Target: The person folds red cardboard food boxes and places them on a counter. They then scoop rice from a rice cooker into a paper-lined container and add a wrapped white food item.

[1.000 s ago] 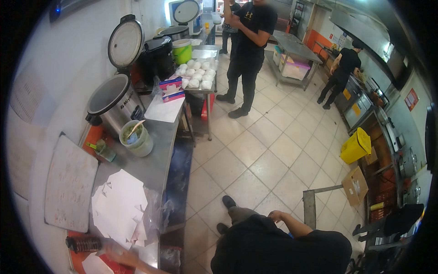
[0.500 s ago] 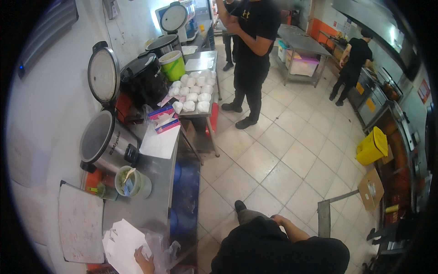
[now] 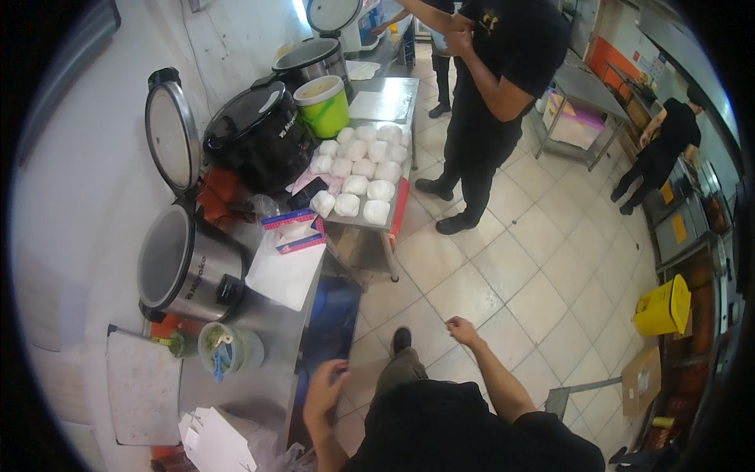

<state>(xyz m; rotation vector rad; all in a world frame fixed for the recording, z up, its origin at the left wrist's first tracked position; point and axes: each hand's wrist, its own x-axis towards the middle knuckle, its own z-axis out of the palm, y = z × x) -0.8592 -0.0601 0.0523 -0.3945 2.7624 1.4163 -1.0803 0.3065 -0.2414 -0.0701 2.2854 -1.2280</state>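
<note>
My left hand [image 3: 325, 387] hangs beside the steel counter [image 3: 271, 346] with its fingers bent and apart, holding nothing. Out over the tiled floor, my right hand [image 3: 462, 330] is loosely curled, thumb and fingers slightly apart, and nothing shows in it. White cardboard sheets [image 3: 216, 442] lie on the counter's near end, by a crumpled clear plastic bag [image 3: 271, 448]. Farther along stands a translucent tub [image 3: 244, 350] with green contents and a blue-handled utensil. A pink and blue tissue box [image 3: 295, 232] and white paper [image 3: 287, 275] lie beyond it.
Several white wrapped bundles [image 3: 363, 167] cover a small table, near a green bucket [image 3: 324, 110]. Rice cookers [image 3: 189, 256] line the wall. A person in black [image 3: 495, 102] stands ahead; another [image 3: 664, 145] works at the right. A yellow bin [image 3: 662, 307] stands right.
My left hand has left the white cardboard and drawn back right, off the counter. My right hand has swung forward from my body. The view has moved closer to the bundles and standing person.
</note>
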